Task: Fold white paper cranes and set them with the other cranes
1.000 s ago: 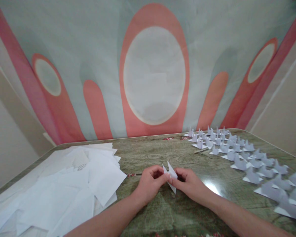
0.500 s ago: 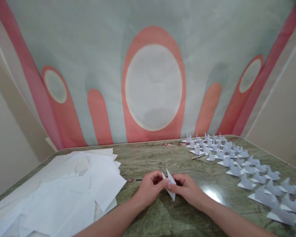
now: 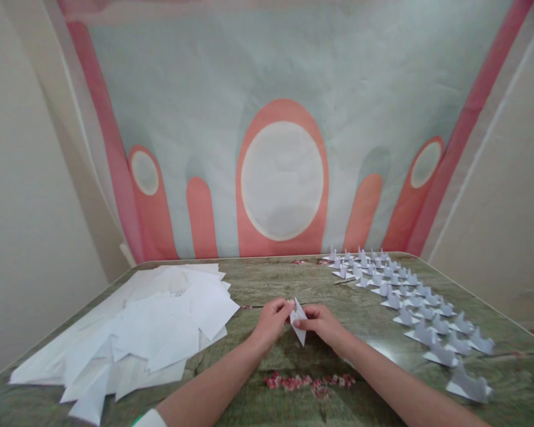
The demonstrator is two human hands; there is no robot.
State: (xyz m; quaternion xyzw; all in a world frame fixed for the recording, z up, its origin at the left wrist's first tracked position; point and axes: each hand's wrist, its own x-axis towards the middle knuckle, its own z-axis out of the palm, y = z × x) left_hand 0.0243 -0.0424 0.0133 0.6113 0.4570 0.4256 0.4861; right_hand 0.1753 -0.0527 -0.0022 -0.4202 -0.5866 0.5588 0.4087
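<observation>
A small folded piece of white paper (image 3: 299, 333), narrow and pointed at top and bottom, is held above the table between both hands. My left hand (image 3: 272, 320) pinches its left upper edge with thumb and fingers. From the other side my right hand (image 3: 321, 325) grips it, the thumb lying across the front and the other fingers behind. The fingertips hide part of the folds.
A spread pile of white paper sheets (image 3: 160, 332) covers the table's left side. Rows of folded white paper figures (image 3: 422, 333) stand on the right. The wood-patterned table (image 3: 267, 281) has printed red flowers and meets a patterned backdrop (image 3: 280, 107).
The view has tilted up and pulled back, showing more table. The folded paper has turned, so its two separate upper points now look like one. Both hands still hold it.
</observation>
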